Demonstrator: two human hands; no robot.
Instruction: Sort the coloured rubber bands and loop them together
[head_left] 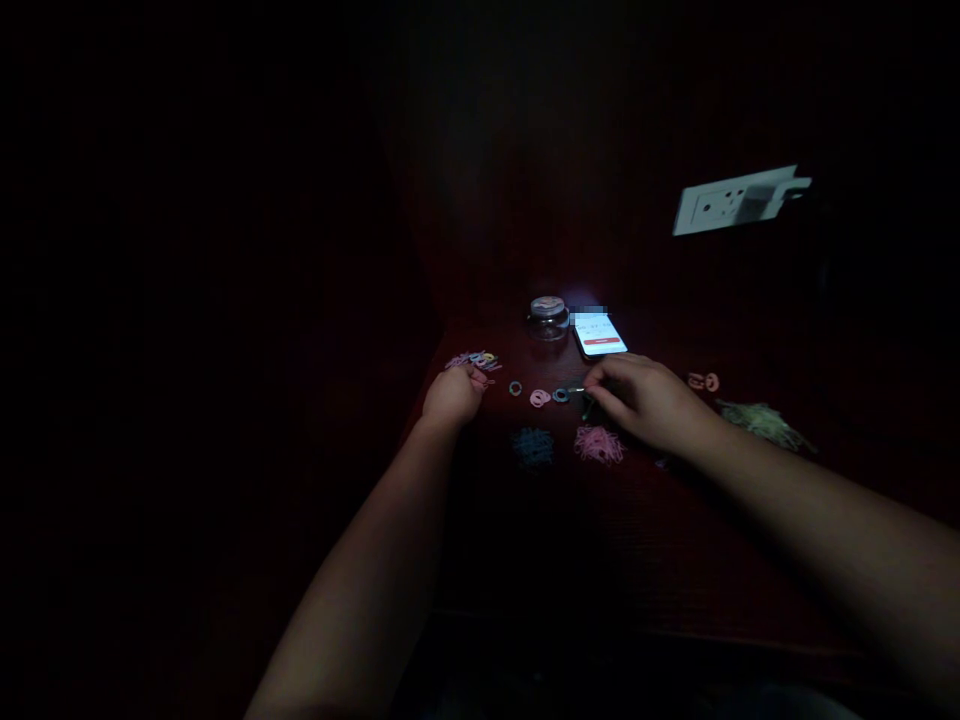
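Observation:
My left hand (454,394) is closed at the left edge of the dark red table (637,540), with a small pink band at its fingertips. It touches the front of a mixed pile of coloured bands (472,359). My right hand (634,395) is pinched near the middle, just right of a blue ring (561,396); what lies between its fingertips is too small to make out. A pink ring cluster (539,398) and a teal ring (515,388) lie between the hands. Nearer me are a blue pile (533,447) and a pink pile (598,445) of bands.
A lidded clear jar (549,319) and a lit phone (600,334) stand behind the rings. To the right lie orange rings (711,382) and a pale green pile (763,423). A white socket panel (731,202) is on the wall.

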